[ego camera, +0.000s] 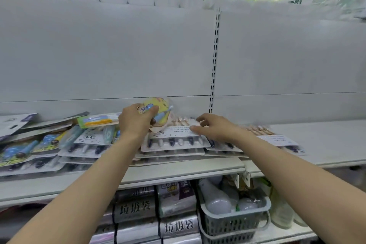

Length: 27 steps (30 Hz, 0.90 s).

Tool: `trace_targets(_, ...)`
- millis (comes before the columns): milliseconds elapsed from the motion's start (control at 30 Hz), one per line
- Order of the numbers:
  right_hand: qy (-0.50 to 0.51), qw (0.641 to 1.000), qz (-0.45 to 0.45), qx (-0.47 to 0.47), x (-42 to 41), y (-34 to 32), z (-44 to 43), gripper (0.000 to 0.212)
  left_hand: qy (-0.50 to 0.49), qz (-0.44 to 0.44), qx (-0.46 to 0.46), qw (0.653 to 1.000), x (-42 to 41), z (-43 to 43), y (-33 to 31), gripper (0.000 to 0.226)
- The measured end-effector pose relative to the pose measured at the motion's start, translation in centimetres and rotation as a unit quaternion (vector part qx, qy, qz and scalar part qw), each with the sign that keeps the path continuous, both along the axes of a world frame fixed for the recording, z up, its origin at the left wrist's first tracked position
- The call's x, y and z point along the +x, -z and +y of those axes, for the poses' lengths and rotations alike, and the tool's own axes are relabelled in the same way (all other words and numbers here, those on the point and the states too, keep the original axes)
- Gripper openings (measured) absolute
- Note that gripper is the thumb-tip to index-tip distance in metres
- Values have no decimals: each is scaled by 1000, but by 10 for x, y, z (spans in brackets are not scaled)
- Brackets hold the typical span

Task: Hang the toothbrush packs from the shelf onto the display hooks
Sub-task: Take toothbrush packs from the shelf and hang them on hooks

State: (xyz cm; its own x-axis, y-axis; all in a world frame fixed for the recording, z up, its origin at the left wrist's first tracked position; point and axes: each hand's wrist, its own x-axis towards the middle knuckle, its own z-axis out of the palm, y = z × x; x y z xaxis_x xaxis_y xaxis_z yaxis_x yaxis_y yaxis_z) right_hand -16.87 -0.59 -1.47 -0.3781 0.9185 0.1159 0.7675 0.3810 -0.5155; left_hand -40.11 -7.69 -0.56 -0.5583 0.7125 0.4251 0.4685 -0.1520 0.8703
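left hand [136,122] grips yellow pack [160,105]; toothbrush packs [174,142] heaped around; bulb basket [233,223] below.

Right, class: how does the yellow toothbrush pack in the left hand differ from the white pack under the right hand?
The yellow pack is lifted and tilted, gripped by the left hand; the white pack lies flat atop a stack, the right hand only touching it. The yellow pack shows a blue brush; the white pack holds a row of dark and pale ones. Both are toothbrush packs.
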Motion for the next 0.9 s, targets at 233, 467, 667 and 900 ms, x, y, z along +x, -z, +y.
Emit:
trace_targets(233,14,997,-58,-47,-15,-6,5,95,66,-155,18,985,-9,-3,15,35)
trace_targets(467,20,995,-77,-52,-19,-6,7,100,79,-199,36,976,-5,4,28,44)
trace_targets(667,16,997,-34,-74,-26,-6,7,105,74,-162,50,983,-2,5,33,42)
trace_targets(900,58,970,215,-98,-34,-8,4,92,73,-163,42,983,-9,9,39,42)
